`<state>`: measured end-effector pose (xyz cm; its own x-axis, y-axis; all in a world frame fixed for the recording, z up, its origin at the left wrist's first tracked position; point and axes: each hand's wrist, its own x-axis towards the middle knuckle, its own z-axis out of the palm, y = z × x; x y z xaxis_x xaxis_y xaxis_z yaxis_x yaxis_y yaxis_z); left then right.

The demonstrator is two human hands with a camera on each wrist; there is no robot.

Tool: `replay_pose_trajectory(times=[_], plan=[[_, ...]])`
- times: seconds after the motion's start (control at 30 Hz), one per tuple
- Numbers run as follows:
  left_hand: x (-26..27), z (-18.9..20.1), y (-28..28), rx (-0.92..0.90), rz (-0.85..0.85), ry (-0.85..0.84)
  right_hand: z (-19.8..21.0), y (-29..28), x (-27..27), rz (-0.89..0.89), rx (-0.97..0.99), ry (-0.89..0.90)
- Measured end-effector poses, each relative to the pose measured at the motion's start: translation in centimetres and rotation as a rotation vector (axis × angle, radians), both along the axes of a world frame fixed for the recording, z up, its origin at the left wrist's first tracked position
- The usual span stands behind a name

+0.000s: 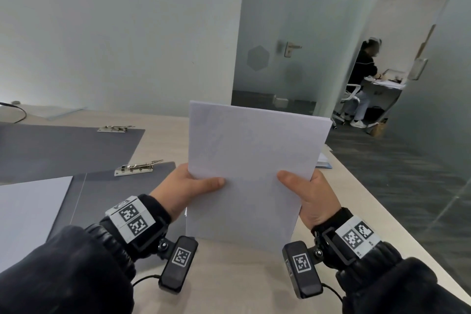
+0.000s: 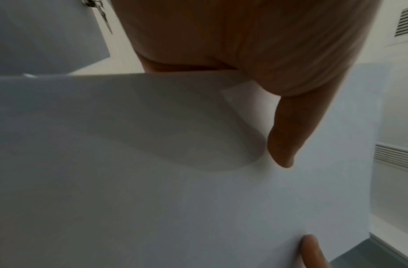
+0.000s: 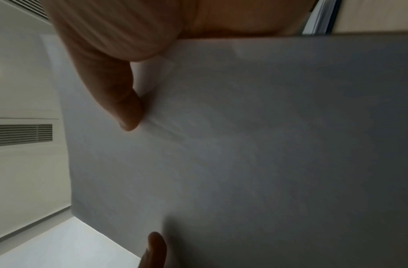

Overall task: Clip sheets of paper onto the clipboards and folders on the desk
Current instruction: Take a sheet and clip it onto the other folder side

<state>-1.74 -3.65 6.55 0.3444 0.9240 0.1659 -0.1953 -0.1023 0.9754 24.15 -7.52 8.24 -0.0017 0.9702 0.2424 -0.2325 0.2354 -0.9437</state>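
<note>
A stack of white paper [image 1: 252,160] stands nearly upright with its lower edge on the desk [image 1: 229,283]. My left hand [image 1: 188,186] pinches its left edge, thumb on the near face. My right hand [image 1: 305,191] pinches the right edge the same way. Both wrist views show the paper [image 2: 198,199] [image 3: 267,145] up close with a thumb pressed on it. To the left lie two dark grey clipboards: a near one [image 1: 107,186] with a metal clip [image 1: 135,168] and a far one [image 1: 63,150] with its clip [image 1: 114,129]. A white sheet [image 1: 28,211] lies at the left edge.
A black cable [image 1: 17,109] and a transparent folder [image 1: 58,111] lie at the desk's far left. A blue-edged folder [image 1: 322,162] peeks out behind the paper at the right edge. Beyond the desk, another person [image 1: 364,79] sits at a desk behind glass walls.
</note>
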Motion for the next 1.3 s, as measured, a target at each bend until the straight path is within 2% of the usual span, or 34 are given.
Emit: replay_pose_trajectory(times=[0.13,0.33,0.47,0.63,0.83,0.9,1.07,1.3], plan=[[-0.1,-1.9,-0.9,-0.066,-0.014,0.05,-1.1,-0.6,-0.5,-0.018,-0.07,-0.043],[-1.3,-0.8,-1.5,-0.081,0.141,0.096,0.2,0.6,-2.0,-0.01,-0.08,-0.041],[-4.7,-0.9,-2.3,-0.202,0.256,0.051,0.3,2.4,-5.3,0.075,-0.167,-0.059],[-11.0,-1.6,-4.0,-0.412,0.375,0.102,-1.8,5.3,-10.8,0.163,-0.298,-0.364],[-18.0,-2.9,-5.3,-0.547,0.61,0.34,-5.2,7.7,-17.1,0.268,-0.404,-0.562],[-19.3,-3.5,-5.5,-0.57,0.594,0.404,-5.8,8.3,-18.3,0.284,-0.43,-0.611],[-20.5,-4.2,-5.3,-0.665,0.594,0.37,-6.4,8.8,-19.3,0.32,-0.546,-0.634],[-20.6,-3.9,-3.5,-0.684,0.563,0.403,-6.1,9.9,-19.2,0.277,-0.552,-0.646]])
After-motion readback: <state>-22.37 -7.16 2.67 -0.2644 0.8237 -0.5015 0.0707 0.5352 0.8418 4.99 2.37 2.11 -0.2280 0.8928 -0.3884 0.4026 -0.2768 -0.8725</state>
